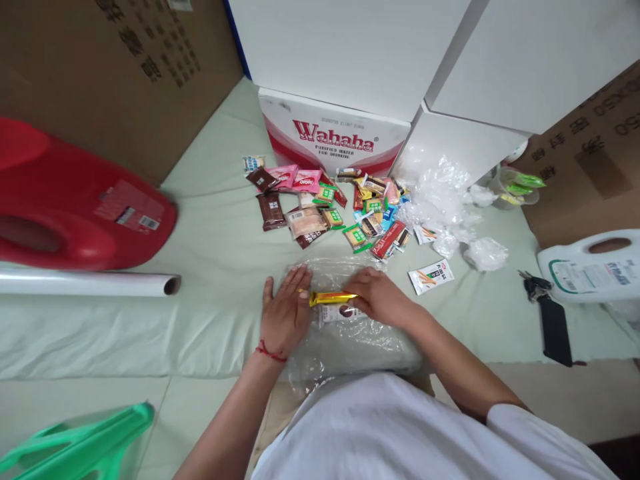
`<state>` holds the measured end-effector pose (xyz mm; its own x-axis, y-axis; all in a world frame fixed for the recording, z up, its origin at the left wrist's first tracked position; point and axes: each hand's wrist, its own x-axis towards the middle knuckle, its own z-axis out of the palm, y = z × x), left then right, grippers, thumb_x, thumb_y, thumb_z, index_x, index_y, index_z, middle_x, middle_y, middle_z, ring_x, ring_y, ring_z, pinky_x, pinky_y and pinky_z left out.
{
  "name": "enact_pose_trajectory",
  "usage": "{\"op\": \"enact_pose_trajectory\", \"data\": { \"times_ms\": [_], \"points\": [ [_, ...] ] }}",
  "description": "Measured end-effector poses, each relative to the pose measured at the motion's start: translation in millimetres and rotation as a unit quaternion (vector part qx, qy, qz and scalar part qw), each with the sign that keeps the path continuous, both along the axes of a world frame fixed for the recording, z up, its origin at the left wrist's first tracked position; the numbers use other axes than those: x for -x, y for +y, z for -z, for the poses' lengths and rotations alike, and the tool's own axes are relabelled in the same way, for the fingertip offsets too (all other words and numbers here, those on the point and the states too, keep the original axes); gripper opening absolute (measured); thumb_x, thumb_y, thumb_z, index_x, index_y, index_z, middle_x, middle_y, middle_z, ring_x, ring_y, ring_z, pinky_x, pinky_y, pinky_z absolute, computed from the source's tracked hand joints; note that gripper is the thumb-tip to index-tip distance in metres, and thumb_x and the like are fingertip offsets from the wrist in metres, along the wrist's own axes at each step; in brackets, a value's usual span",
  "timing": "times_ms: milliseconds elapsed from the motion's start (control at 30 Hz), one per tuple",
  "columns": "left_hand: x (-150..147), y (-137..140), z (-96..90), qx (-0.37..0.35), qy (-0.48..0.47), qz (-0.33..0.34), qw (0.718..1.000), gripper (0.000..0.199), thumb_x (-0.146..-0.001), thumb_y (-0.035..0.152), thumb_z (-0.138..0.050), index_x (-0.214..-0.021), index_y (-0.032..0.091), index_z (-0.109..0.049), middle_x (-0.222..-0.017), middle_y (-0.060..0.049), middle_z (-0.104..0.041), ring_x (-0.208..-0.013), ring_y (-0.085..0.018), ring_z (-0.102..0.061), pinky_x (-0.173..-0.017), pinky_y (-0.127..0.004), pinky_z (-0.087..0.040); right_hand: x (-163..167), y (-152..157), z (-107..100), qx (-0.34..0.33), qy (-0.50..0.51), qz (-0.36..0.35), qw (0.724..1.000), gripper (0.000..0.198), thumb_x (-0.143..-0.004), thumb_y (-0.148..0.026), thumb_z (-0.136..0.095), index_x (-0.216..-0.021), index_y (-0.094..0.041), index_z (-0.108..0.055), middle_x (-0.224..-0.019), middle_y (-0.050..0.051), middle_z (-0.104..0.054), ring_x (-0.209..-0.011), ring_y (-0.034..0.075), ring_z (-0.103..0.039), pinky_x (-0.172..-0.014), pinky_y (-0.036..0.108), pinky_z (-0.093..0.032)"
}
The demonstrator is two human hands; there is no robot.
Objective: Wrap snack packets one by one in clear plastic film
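A clear plastic bag (pixel 385 343) lies flat at the front of the cloth-covered surface. My right hand (pixel 375 293) grips the right end of a slim snack bar in a shiny yellow wrapper (pixel 330 298), held level over the bag. Fingers outstretched, my left hand (pixel 287 310) rests at the bag's left side, its thumb at the bar's left end. Just below the bar is a whitish packet (pixel 333 314) with a dark round print, partly covered by my right hand. Beyond the bag lies a pile of small wrapped snacks (pixel 357 237). A white snack packet (pixel 431 277) lies right of my right hand.
Behind the snacks stands a Wahaha carton (pixel 335 133). Crumpled clear plastic bags (pixel 440 200) are heaped at right, near a white jug (pixel 595 267) and a black phone-like object with keys (pixel 554 330). A red jug (pixel 85 200) and a white roll (pixel 90 283) lie left.
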<state>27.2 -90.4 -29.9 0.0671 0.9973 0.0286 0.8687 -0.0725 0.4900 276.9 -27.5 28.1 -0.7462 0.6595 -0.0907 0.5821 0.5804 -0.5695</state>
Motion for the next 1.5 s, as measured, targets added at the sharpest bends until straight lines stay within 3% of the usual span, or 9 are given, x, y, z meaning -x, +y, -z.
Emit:
{"op": "enact_pose_trajectory", "data": {
  "times_ms": [200,300,367,633,900,1067,1200,1333,1500],
  "points": [
    [-7.9,2.5,-2.8,-0.001,0.068,0.013,0.998,0.063,-0.108,0.05,-0.037,-0.163,0.019,-0.047,-0.17,-0.014,-0.042,-0.159,-0.033,-0.041,-0.133,-0.068,-0.012,-5.3,49.5,-17.4,-0.094,0.003,0.113,0.989,0.037,-0.111,-0.036,-0.044,-0.118,-0.019,-0.075,-0.113,0.012,-0.076,-0.108,0.026,-0.063,-0.1,0.039,-0.048],
    [-8.7,2.6,-3.9,-0.002,0.072,0.012,0.997,0.063,-0.108,0.049,-0.037,-0.163,0.021,-0.047,-0.17,-0.013,-0.042,-0.159,-0.033,-0.042,-0.133,-0.068,-0.013,-22.6,105.0,-22.9,-0.178,-0.093,0.214,0.956,0.039,-0.109,-0.035,-0.044,-0.126,-0.015,-0.073,-0.125,0.018,-0.072,-0.117,0.032,-0.06,-0.104,0.043,-0.046],
    [-8.0,2.1,-4.1,-0.004,0.07,0.013,0.997,0.063,-0.108,0.049,-0.037,-0.162,0.02,-0.047,-0.17,-0.014,-0.042,-0.158,-0.033,-0.042,-0.133,-0.068,-0.014,-42.1,130.2,-20.6,-0.147,-0.195,0.241,0.939,0.039,-0.104,-0.033,-0.05,-0.131,-0.014,-0.071,-0.129,0.02,-0.07,-0.115,0.034,-0.062,-0.098,0.043,-0.049],
    [-7.1,1.4,-5.6,-0.007,0.058,0.016,0.998,0.062,-0.108,0.049,-0.038,-0.161,0.019,-0.048,-0.17,-0.013,-0.044,-0.159,-0.033,-0.041,-0.133,-0.068,-0.013,-112.1,105.8,1.7,-0.113,-0.169,0.088,0.975,0.078,-0.082,-0.016,-0.063,-0.16,-0.014,-0.049,-0.164,0.02,-0.045,-0.14,0.037,-0.051,-0.116,0.051,-0.042],
    [-7.6,2.7,-4.8,-0.013,0.063,0.013,0.998,0.06,-0.108,0.047,-0.039,-0.161,0.022,-0.05,-0.169,-0.014,-0.045,-0.157,-0.033,-0.044,-0.134,-0.067,-0.012,-36.5,131.0,22.1,-0.117,-0.089,0.164,0.975,0.048,-0.102,-0.025,-0.051,-0.148,-0.014,-0.061,-0.134,0.018,-0.068,-0.121,0.03,-0.064,-0.107,0.042,-0.05],
    [-7.3,3.7,-4.7,-0.01,0.068,0.014,0.998,0.061,-0.108,0.049,-0.037,-0.161,0.021,-0.05,-0.169,-0.014,-0.046,-0.156,-0.034,-0.045,-0.133,-0.068,-0.013,-6.2,149.6,5.6,-0.06,-0.047,0.102,0.992,0.087,-0.092,-0.021,-0.067,-0.17,-0.017,-0.029,-0.147,0.017,-0.065,-0.127,0.031,-0.063,-0.109,0.045,-0.05],
    [-6.9,3.9,-4.5,-0.015,0.065,0.016,0.998,0.061,-0.108,0.05,-0.036,-0.16,0.021,-0.051,-0.168,-0.014,-0.047,-0.156,-0.034,-0.045,-0.133,-0.067,-0.011,-50.0,151.0,-23.4,-0.103,-0.146,0.129,0.975,0.088,-0.087,-0.013,-0.068,-0.168,-0.022,-0.034,-0.148,0.017,-0.064,-0.134,0.036,-0.058,-0.112,0.056,-0.047],
    [-6.5,3.7,-3.4,-0.021,0.059,0.016,0.998,0.061,-0.108,0.05,-0.035,-0.158,0.02,-0.053,-0.167,-0.015,-0.049,-0.155,-0.034,-0.046,-0.133,-0.067,-0.011,-125.3,153.7,-32.7,-0.223,-0.268,0.207,0.914,0.05,-0.089,-0.026,-0.076,-0.138,-0.022,-0.069,-0.164,0.016,-0.048,-0.158,0.049,-0.022,-0.121,0.08,-0.013],
    [-6.0,3.9,-2.6,-0.025,0.055,0.015,0.998,0.061,-0.108,0.051,-0.035,-0.157,0.02,-0.055,-0.166,-0.015,-0.05,-0.155,-0.035,-0.047,-0.132,-0.067,-0.011,-202.8,162.6,-21.8,-0.202,-0.272,0.336,0.879,0.03,-0.098,-0.029,-0.066,-0.124,-0.017,-0.074,-0.15,0.017,-0.059,-0.15,0.037,-0.037,-0.122,0.061,-0.029]
  ]
}}
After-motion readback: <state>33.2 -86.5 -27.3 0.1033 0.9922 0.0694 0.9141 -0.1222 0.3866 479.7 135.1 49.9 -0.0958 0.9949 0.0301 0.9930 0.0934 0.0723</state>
